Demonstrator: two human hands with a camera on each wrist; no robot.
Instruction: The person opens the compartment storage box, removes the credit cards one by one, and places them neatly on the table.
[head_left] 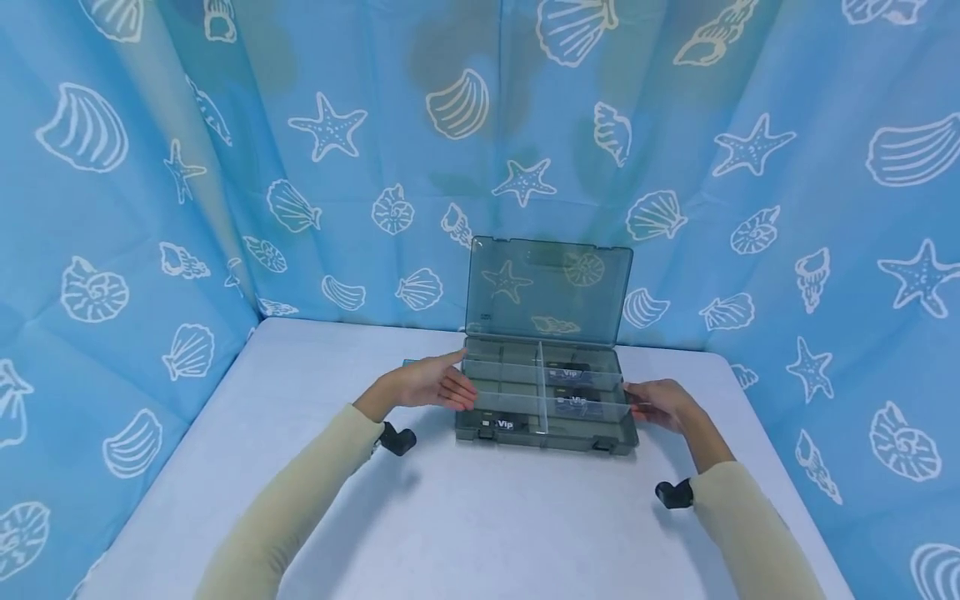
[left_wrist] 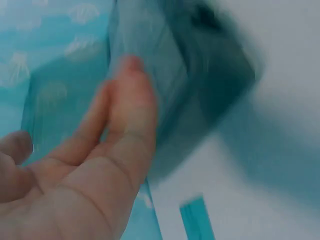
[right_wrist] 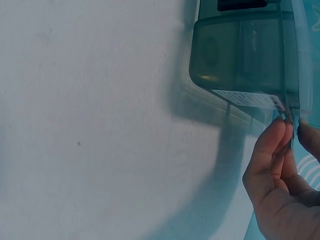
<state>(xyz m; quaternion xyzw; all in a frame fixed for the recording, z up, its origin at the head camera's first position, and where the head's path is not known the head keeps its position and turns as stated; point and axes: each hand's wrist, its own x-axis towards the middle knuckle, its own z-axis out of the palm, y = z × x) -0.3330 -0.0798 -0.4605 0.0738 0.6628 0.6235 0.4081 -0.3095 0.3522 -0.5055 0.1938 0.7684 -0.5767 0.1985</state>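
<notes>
A translucent grey compartment box stands near the back of the table, its lid raised behind it. Clear dividers cross its inside, and three dark pieces marked "Vip" lie in separate compartments. My left hand is at the box's left side, fingers fairly straight, thumb close to the rim. In the left wrist view its fingertips overlap the blurred box. My right hand pinches the box's right edge between thumb and fingers, which the right wrist view shows beside a white label.
The white table reaches back to a blue curtain printed with shells and starfish. A small blue-green strip lies on the table by the box's left side. Black wrist mounts sit on both sleeves.
</notes>
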